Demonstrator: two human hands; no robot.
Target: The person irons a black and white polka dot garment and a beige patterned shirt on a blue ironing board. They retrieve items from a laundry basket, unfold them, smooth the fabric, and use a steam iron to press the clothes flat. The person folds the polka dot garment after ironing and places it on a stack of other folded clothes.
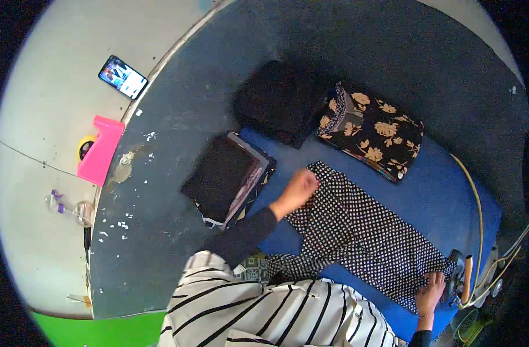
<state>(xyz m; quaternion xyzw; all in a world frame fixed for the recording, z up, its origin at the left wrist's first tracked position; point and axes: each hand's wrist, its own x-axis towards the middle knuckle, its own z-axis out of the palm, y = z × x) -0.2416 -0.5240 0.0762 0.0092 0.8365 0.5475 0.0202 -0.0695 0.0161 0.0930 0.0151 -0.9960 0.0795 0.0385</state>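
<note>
A black garment with white dots (377, 234) lies spread across a blue cloth pad (438, 186). My left hand (300, 188), fingers curled, is at the garment's upper left edge; whether it grips the fabric is unclear. At the garment's lower right end, my right hand (430, 289) rests on or holds the fabric, its fingertips bent; its grip cannot be told. Just right of that hand stands an iron (454, 277) with a cord. A part of the dotted garment hangs near the pad's front edge, close to my body.
Folded dark clothes (225, 178) lie left of the pad. Behind it are a black cloth pile (277, 99) and folded floral fabric (377, 130). A phone (123, 77), pink tape dispenser (103, 149) and spray bottle (83, 213) lie at left. A yellowish cord (477, 199) curves at right.
</note>
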